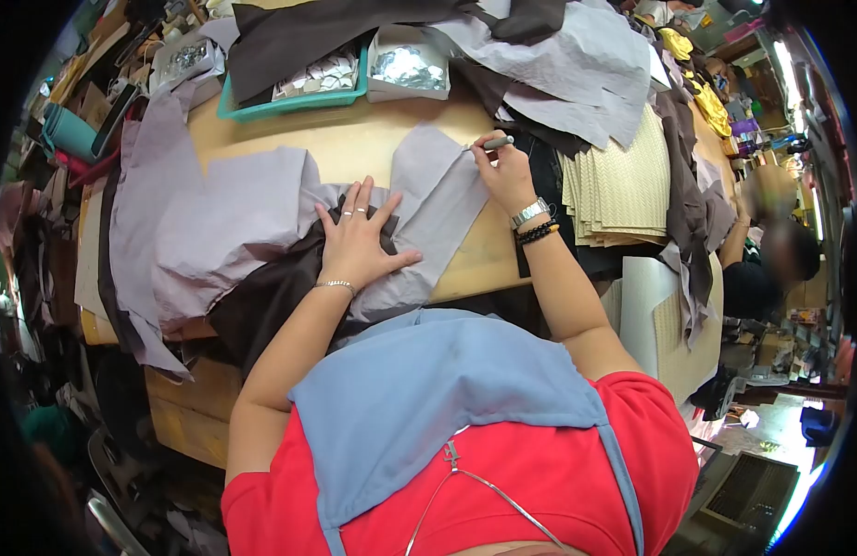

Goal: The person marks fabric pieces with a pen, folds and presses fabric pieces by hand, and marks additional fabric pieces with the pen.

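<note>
My left hand (pixel 361 243) lies flat with its fingers spread on dark and grey leather pieces near the middle of the table. Between my two hands stretches a light grey leather piece (pixel 438 199). A slim grey pen (pixel 498 143) is held in my right hand (pixel 508 176), its tip at the upper right edge of that piece. More grey leather (pixel 252 195) spreads to the left, with dark material (pixel 266 301) under and beside it.
A teal tray (pixel 294 107) and a white box (pixel 408 63) with small pieces stand at the back. Stacked cream woven sheets (pixel 623 185) lie right of my right hand. Grey sheets (pixel 577 69) cover the back right. Another person (pixel 771 259) is at the far right.
</note>
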